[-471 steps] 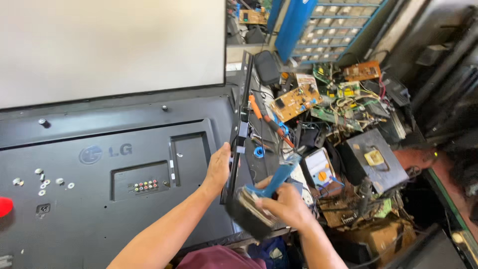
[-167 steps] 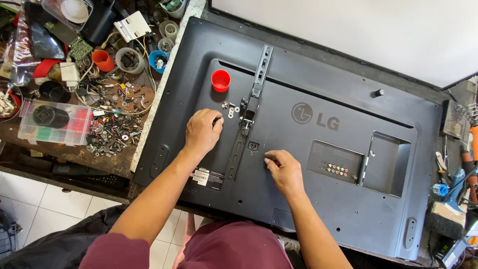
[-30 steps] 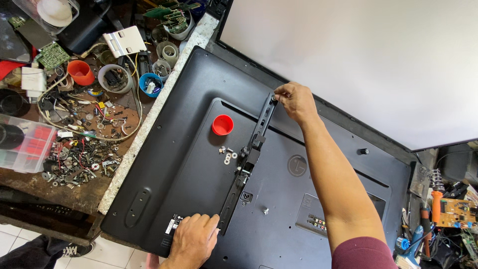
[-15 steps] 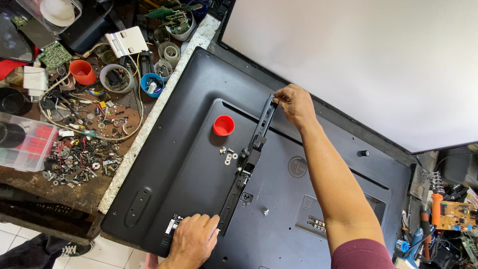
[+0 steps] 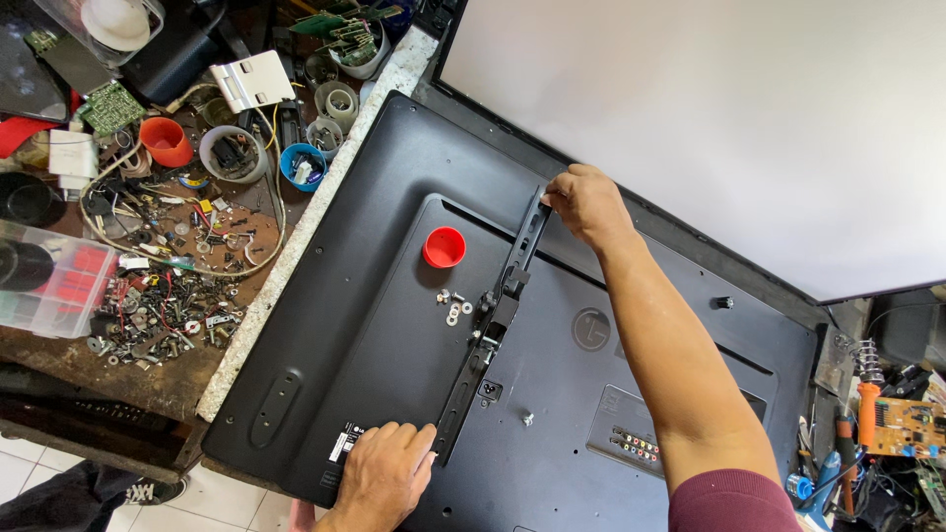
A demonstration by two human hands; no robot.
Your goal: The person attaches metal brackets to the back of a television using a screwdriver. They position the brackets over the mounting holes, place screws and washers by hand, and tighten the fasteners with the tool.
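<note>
A black flat television [image 5: 374, 187] lies face down on the bench, its back cover up. Along that cover runs a long black metal mounting bracket [image 5: 490, 325], set diagonally. My right hand [image 5: 586, 204] pinches the bracket's far end with closed fingers. My left hand [image 5: 382, 478] rests on the cover at the bracket's near end, fingertips touching it. A small red cap [image 5: 443, 246] stands left of the bracket, with a few loose screws and washers [image 5: 453, 307] just below it. One screw [image 5: 526, 419] stands on the cover to the right of the bracket.
A large white panel [image 5: 709, 108] lies beyond the television. On the brown bench to the left are loose screws and parts [image 5: 158, 315], an orange cup [image 5: 163, 140], a blue cup [image 5: 301, 166] and a clear parts box [image 5: 44, 286]. Circuit boards and tools [image 5: 887, 424] crowd the right edge.
My right hand has shifted slightly along the bracket's far end since a second ago. The left hand stays at the near end. Much earlier both hands were near the bracket's middle.
</note>
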